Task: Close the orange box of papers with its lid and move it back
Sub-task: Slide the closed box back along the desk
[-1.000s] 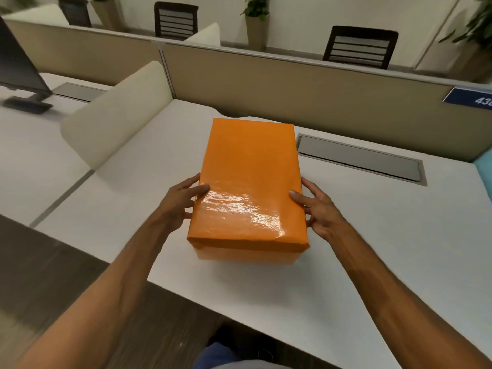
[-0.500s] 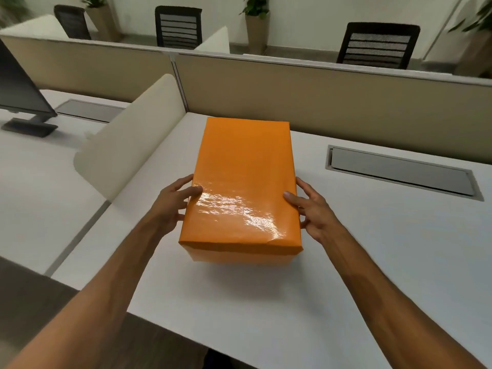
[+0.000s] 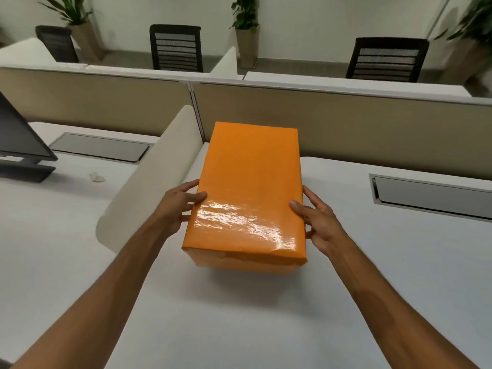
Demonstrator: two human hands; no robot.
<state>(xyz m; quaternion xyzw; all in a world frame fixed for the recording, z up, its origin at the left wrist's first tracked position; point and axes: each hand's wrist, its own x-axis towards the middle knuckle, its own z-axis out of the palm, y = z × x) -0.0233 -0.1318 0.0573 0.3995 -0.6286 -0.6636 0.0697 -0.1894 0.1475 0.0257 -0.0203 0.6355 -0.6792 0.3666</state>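
Observation:
The orange box (image 3: 247,193) stands on the white desk (image 3: 239,315) with its glossy orange lid on top, covering it fully; the papers inside are hidden. Its far end lies close to the beige partition. My left hand (image 3: 177,207) presses against the box's left side, thumb resting on the lid edge. My right hand (image 3: 318,222) holds the right side the same way, fingers spread along the wall. The box is gripped between both palms.
A beige partition (image 3: 346,123) runs along the back of the desk. A curved cream side divider (image 3: 154,179) stands just left of the box. A grey cable hatch (image 3: 431,197) lies at the right. A monitor (image 3: 18,139) stands on the neighbouring desk at far left.
The box, held between both hands, has slid away from me towards the back partition and nearer the cream divider. My hands keep the same hold on its sides.

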